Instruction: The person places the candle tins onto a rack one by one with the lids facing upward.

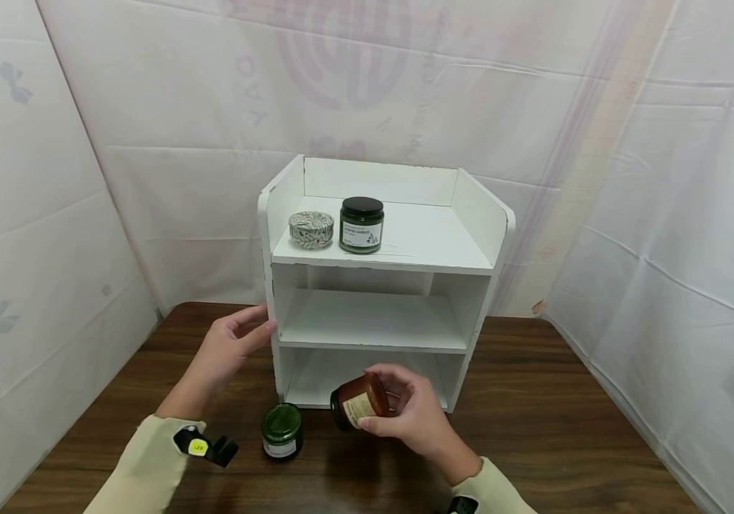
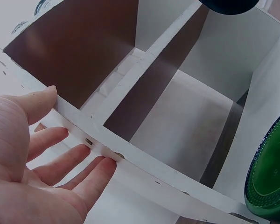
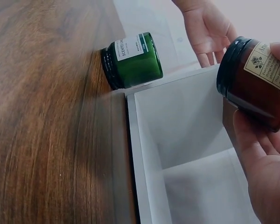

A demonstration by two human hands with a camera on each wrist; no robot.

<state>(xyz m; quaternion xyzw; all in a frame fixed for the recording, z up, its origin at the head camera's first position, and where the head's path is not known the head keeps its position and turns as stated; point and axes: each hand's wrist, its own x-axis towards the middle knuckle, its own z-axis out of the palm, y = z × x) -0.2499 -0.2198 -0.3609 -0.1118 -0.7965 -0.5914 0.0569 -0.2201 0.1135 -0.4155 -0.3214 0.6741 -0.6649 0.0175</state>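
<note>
In my right hand (image 1: pixel 405 410) I grip an amber candle jar (image 1: pixel 362 401) with a black lid and cream label. It is tilted, lid toward the lower left, in front of the bottom compartment of a white shelf unit (image 1: pixel 373 341). The thumb lies along the label in the head view. My left hand (image 1: pixel 228 346) touches the unit's left side panel, fingers extended and holding nothing, as the left wrist view (image 2: pixel 60 158) shows. A green candle jar (image 1: pixel 281 430) stands upside down on the table, lid below, between the two hands.
On the unit's top shelf stand a round leaf-patterned tin (image 1: pixel 311 230) and a green scented-candle jar (image 1: pixel 361 225) with a black lid. The unit stands on a dark wooden table (image 1: pixel 547 414). White sheeting (image 1: pixel 181 93) hangs behind and at both sides.
</note>
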